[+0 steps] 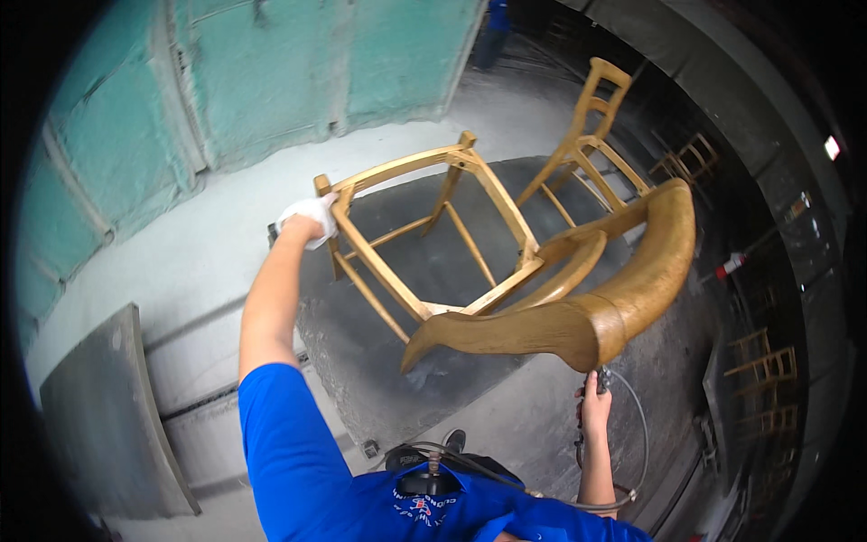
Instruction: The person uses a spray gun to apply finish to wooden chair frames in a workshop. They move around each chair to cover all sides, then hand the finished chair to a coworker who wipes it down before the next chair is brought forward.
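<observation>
A wooden chair frame (388, 275) with an open seat stands tilted in front of me, its curved back (646, 289) rising toward me on the right. My left hand (307, 221) is closed at the seat's left corner, by a short leg top. White cloth or a white glove (312, 211) covers much of that hand; which one, I cannot tell. Below the chair back, my right hand (593, 408) is wrapped round a dark metal spray gun (603, 379). The chair back partly hides the gun. A thin hose (643, 415) loops from it down past my right forearm.
Under the chair lies a dark grey board (361, 361). Another wooden chair (596, 135) stands beyond it. Several more chairs (768, 366) are at the right. Greenish covered panels (253, 72) line the far left, and a grey panel (113, 415) leans nearer. Someone in blue (495, 32) stands far off.
</observation>
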{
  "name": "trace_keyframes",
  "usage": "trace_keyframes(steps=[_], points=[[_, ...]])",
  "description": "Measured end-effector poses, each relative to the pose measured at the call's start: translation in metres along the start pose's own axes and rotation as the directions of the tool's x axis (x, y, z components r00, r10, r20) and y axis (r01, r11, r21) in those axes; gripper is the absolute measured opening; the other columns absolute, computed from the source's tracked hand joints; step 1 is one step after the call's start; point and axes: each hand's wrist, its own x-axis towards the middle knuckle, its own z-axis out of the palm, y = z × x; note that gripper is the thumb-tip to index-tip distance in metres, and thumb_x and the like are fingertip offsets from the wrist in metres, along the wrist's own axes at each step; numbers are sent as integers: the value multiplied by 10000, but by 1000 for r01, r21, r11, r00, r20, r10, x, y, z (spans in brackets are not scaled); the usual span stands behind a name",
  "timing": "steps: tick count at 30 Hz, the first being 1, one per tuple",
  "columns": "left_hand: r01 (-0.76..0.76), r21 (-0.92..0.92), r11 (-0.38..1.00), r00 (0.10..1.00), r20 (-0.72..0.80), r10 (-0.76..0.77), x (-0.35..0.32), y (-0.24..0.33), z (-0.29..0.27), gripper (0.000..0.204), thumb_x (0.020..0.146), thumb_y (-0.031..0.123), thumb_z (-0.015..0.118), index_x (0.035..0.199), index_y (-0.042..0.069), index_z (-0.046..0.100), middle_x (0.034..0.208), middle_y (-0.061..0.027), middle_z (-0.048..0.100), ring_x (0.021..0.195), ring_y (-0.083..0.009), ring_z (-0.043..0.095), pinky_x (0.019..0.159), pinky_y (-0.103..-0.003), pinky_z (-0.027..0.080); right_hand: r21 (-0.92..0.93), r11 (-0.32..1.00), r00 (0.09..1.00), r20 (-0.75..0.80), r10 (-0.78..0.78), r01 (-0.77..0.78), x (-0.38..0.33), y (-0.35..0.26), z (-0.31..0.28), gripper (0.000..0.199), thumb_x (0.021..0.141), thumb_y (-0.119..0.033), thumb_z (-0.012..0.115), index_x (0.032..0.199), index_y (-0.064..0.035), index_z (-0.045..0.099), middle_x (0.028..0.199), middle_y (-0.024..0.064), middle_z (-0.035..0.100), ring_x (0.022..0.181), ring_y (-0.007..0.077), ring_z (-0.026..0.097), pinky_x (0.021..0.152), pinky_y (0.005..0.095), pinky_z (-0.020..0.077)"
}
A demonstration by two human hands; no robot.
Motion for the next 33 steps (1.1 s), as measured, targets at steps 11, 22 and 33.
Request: trace_keyframes(steps=[11,22,33], points=[[486,174,857,872,-25,-489,-235,-32,60,1029,809,692,657,1599,208,208,1079,-189,730,981,-367,713,836,-452,566,340,934,960,281,14,-113,51,-19,32,489,1010,-572,508,894,-98,544,692,35,587,413,98,448,368,262,348],[474,-302,827,764,-326,-557,-229,204,149,460,950,350,624,1195,-29,530,1032,-243,705,969,-400,695,865,-412,541,821,554,920,314,-233,-139,59,-118,-42,600,1007,-668,387,1106,-95,536,817,11,584,467,60,394,404,229,326],[178,-521,835,982,43,-183,-293,340,163,425,989,352,519,1280,57,615,984,-215,733,944,-352,713,846,-456,539,906,424,860,222,-460,-7,97,-195,-15,485,1025,-539,506,935,-64,535,713,27,589,406,56,414,350,230,321]])
